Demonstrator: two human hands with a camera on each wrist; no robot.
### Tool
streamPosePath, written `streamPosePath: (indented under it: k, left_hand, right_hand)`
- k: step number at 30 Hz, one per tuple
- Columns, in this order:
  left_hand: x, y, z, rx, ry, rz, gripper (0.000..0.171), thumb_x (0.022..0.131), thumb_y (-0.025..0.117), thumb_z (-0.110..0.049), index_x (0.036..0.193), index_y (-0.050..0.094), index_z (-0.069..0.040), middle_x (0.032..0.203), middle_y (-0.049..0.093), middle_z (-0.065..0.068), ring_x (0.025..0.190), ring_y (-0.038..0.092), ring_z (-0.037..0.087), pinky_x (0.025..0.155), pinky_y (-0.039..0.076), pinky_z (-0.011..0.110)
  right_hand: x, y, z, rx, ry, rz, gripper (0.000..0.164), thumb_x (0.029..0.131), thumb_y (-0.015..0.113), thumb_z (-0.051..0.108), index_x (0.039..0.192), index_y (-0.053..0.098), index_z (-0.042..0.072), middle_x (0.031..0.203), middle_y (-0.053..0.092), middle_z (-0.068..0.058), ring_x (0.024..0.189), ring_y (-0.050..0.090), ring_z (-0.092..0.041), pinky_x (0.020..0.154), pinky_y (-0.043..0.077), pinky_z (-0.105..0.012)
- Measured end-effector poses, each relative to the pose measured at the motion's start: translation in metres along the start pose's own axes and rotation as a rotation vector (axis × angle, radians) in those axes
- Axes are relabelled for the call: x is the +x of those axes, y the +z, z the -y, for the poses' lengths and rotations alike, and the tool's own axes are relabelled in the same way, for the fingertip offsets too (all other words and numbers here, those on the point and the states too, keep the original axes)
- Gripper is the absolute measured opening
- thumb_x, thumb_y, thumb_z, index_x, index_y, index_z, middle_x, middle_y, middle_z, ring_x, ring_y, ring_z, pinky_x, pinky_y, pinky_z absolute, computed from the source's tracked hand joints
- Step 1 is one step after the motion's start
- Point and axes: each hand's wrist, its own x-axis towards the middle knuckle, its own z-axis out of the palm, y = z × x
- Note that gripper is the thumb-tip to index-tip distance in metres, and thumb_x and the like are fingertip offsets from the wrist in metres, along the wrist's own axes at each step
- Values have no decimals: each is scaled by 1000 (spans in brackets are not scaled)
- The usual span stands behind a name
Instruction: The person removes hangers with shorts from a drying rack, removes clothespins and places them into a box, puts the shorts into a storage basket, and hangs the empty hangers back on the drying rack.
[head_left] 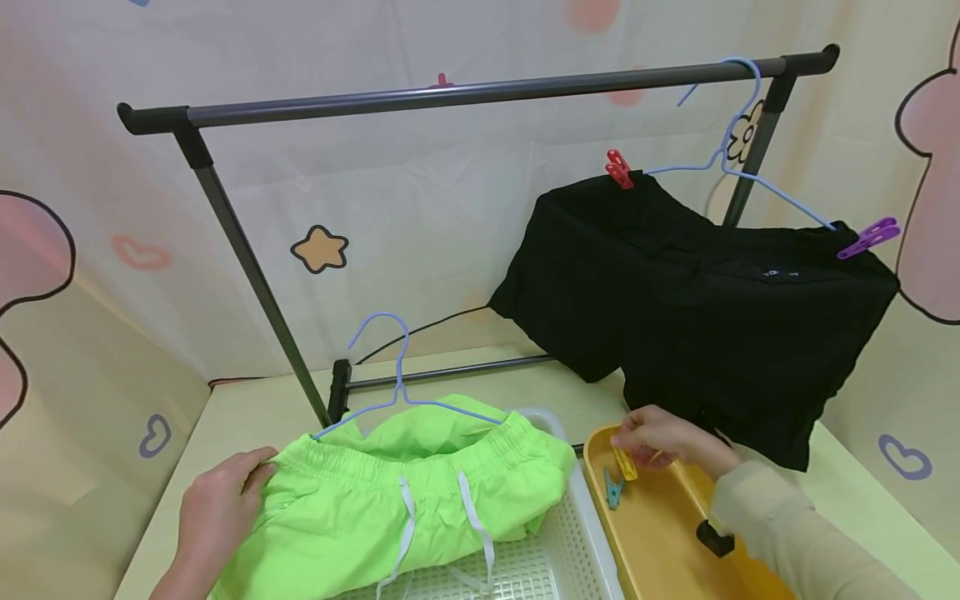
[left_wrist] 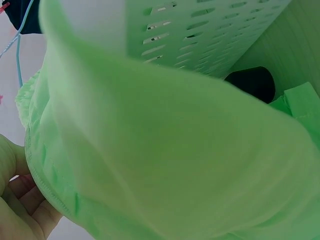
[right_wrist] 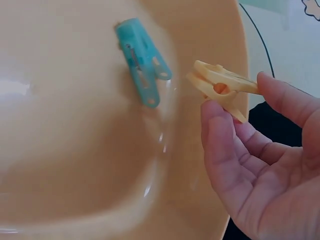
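Note:
My left hand [head_left: 225, 504] grips the side of the waistband of bright green shorts [head_left: 337, 517] with white drawstrings. A light blue hanger [head_left: 401, 390] sits inside the waistband, its hook sticking up. In the left wrist view the green cloth fills most of the picture, with the fingers at its edge. My right hand [head_left: 663, 437] pinches a yellow clothespin [right_wrist: 220, 86] between thumb and fingers, over the yellow tray [head_left: 652, 550]. Close by, a teal clothespin [right_wrist: 140, 62] lies in the tray.
A white perforated basket [head_left: 592, 533] stands under the shorts, left of the tray. Behind, a dark clothes rack [head_left: 465, 93] spans the table. Black shorts [head_left: 720, 308] hang from it on another blue hanger [head_left: 726, 142], with a red clothespin [head_left: 619, 169] and a purple clothespin [head_left: 868, 238].

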Motion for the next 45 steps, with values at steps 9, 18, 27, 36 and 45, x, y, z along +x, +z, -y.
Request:
streamPosePath:
  k: [9,18,27,36,45]
  left_hand:
    - [0,-1,0,-4,6,-8,18,71,68,-2,88,68,-6,83,68,10,73,63,33,58,44,46]
    - [1,-2,-2,-1,4,-5,17,71,68,-2,88,68,-5,83,68,10,73,63,33,59,44,47]
    - [1,-3,-2,-1,-1,1,17,71,68,-2,88,68,-6,84,68,10,74,63,33,59,44,46]
    - [1,-3,-2,-1,-10,16,17,72,67,-3,89,68,-7,85,68,10,76,63,33,60,44,47]
    - [1,-3,-3,4,-5,6,17,72,68,-3,88,68,-7,84,68,10,75,63,34,60,43,48]
  right_hand:
    - [1,4,-9,-66,44,-23,24,82,62,25,84,52,3,68,50,-3,58,49,-15,50,44,-23]
    - [-1,5,-14,-119,78,-46,27,79,65,26,81,51,3,64,50,-3,54,49,-14,49,43,-22]
    - [3,12,-21,-186,144,-147,22,77,67,19,80,53,2,60,50,-4,47,48,-13,44,42,-20]
    - [4,14,-26,-226,183,-170,25,75,69,19,84,54,0,65,51,-6,51,52,-17,46,45,-22]
    - [3,16,-28,-242,184,-134,26,74,69,19,81,52,2,61,51,-5,46,51,-14,43,44,-21]
